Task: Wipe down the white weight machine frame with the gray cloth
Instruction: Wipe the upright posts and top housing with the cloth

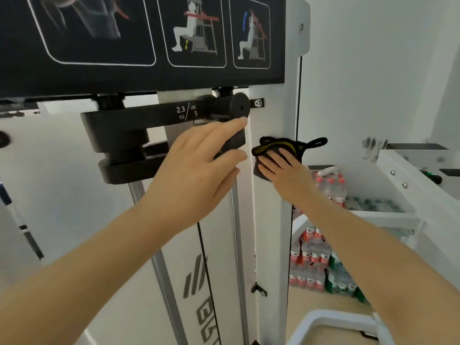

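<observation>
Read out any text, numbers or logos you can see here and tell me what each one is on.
"2.3 KG / LBS 5": white print on the black add-on weight.
Grey slash logo and large letters on the white weight machine frame: cut off, unreadable.
Instruction placard: exercise pictures only, no legible words.
Bottle pack labels: too small to read.
Gray cloth under the right hand: no text.

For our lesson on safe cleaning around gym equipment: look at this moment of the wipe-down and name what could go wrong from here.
1. The left hand grips the black add-on weight marked 2.3 kg; if that weight shifts, fingers might be pinched against the white frame.
2. The right hand presses the gray cloth flat on the frame; the cloth's black loop hangs free and could snag.
3. The black cable runs close below the hands, and a wipe downward might catch it.
</observation>
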Motion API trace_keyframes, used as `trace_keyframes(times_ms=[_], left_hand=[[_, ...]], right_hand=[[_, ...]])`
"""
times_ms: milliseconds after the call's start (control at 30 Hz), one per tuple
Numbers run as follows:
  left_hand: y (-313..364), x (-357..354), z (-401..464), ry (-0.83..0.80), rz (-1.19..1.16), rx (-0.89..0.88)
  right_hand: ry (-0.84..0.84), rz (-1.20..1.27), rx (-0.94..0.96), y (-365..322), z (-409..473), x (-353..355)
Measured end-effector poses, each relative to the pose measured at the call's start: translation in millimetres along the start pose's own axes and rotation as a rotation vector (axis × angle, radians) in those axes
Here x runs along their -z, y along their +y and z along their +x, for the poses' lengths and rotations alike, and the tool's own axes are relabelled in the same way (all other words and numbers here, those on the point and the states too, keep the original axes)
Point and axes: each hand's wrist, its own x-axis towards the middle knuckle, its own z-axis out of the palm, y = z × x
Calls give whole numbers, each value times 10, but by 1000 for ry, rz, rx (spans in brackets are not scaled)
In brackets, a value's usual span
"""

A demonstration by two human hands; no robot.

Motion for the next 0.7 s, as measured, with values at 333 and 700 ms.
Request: trace_keyframes(times_ms=[333,700], left_hand=[[51,-181,-109,109,40,12],[217,-402,-290,245,199,-131]], right_hand=[[-383,24,266,-434,-402,-144],[-91,-2,8,-231,-167,-4]])
